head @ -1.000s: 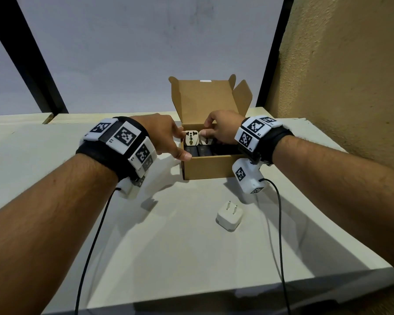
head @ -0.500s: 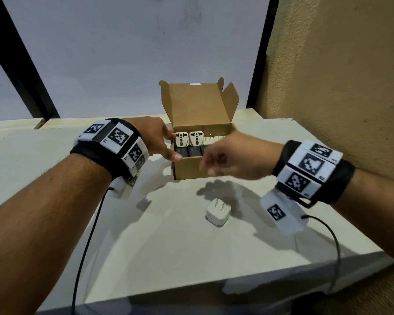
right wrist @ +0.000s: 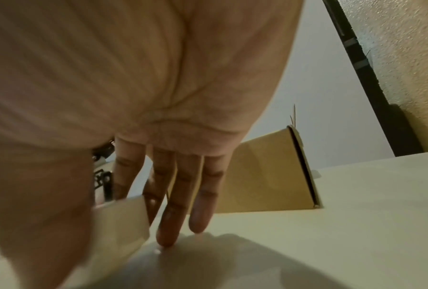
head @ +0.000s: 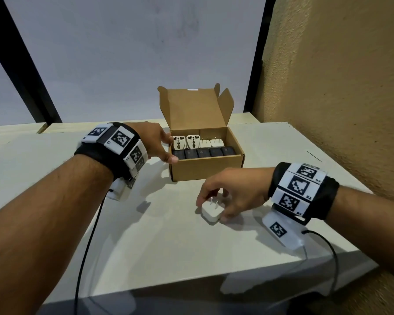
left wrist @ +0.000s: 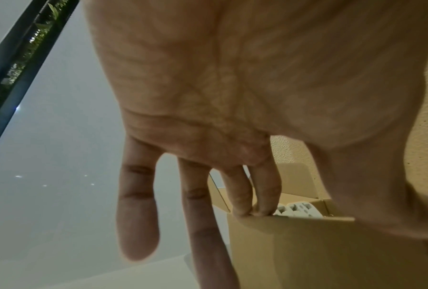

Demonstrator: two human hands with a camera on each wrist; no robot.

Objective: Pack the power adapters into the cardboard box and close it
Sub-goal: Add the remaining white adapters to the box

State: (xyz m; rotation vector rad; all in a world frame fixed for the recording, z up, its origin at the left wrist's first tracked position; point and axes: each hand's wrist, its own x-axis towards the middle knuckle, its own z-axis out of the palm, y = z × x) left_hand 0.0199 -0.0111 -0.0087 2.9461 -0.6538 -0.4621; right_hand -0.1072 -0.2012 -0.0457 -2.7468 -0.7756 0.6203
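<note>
- Nearly done: cardboard box (head: 205,169) at frame centre holds a front row of black adapters (head: 204,153) & 4 white ones behind; lid up, not closed.
- Last white adapter (head: 212,211), lower centre on table (head: 146,242), w/ right hand (head: 232,192) thumb & fingers curled round it.
- Left hand (head: 155,142) fingers straight, steadying box's left wall.
- Matte corrugated card; adapter smooth, rounded cube, metal prongs up.

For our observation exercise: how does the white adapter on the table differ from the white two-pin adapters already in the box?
The adapter on the table lies outside the cardboard box; the boxed white adapters stand in its back row. The right hand grips the table one; nothing touches the boxed pair. Both kinds are white, prongs up.
</note>
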